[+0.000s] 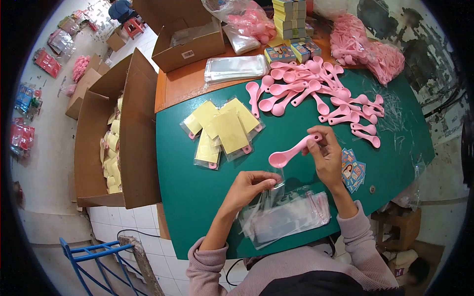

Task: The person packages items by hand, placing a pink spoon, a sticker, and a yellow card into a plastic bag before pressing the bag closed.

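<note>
Between the fingers of my right hand (323, 155) is the handle of a pink measuring spoon (289, 154), its bowl pointing left. My left hand (254, 186) pinches the edge of a clear plastic bag (271, 197), just below the spoon's bowl. Beneath both hands, near the table's front edge, lies a stack of flat clear bags (291, 219). Several printed cards (353, 170) lie fanned out beside my right wrist. Left of the spoon is a group of packed bags with yellow cards (229, 130), pink handle ends showing at their corners.
A heap of loose pink spoons (301, 89) covers the back of the green table (182, 197). Behind it are stacked cards (290, 22), bundled clear bags (234, 68) and bagged spoons (363, 44). A large cardboard box (136, 133) of packed bags stands left, near a blue hand truck (96, 246).
</note>
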